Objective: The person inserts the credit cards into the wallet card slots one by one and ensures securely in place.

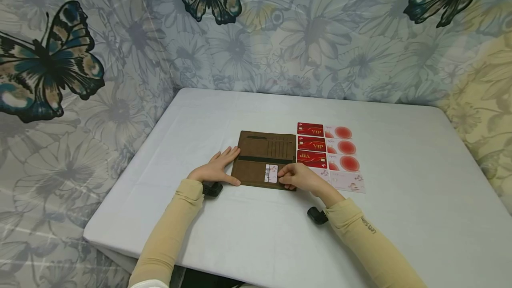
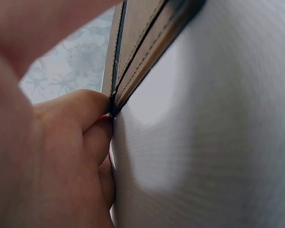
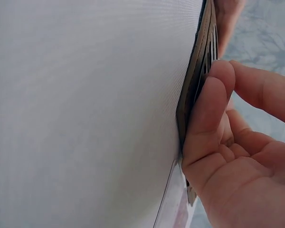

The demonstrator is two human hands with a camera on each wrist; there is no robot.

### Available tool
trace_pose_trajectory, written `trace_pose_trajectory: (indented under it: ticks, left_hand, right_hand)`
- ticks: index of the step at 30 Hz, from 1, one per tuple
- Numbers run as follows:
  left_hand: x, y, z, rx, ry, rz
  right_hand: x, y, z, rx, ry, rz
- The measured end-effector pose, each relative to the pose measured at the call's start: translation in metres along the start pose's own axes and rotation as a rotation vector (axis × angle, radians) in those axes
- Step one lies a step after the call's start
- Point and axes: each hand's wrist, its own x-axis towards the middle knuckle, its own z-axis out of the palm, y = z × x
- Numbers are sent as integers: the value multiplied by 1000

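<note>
A brown wallet point(image 1: 256, 147) lies unfolded on the white table, its dark fold running crosswise and several card slots in its far half. My left hand point(image 1: 216, 168) rests at the wallet's left edge with fingers spread and thumb at the near left corner. In the left wrist view, fingertips press against the wallet's stitched edge point(image 2: 142, 57). A small white patterned card point(image 1: 271, 174) sits on the near half. My right hand point(image 1: 302, 176), fingers curled, pinches at the card's right edge; in the right wrist view, the fingers point(image 3: 209, 104) hide the card.
Right of the wallet, red VIP cards point(image 1: 311, 144) lie in a column beside white cards with red circles point(image 1: 346, 147). Pale flowered cards point(image 1: 348, 181) lie at the near end, partly under my right hand. A butterfly-print curtain point(image 1: 240, 52) hangs behind the table point(image 1: 400, 190).
</note>
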Motion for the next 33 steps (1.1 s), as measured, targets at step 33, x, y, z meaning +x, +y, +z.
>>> trace_pose_trajectory:
  ticks: [33]
  left_hand:
    - [-1,3,0,-5,9,18]
  right_hand:
    - [-2,-1,-3,-37,-126,-88]
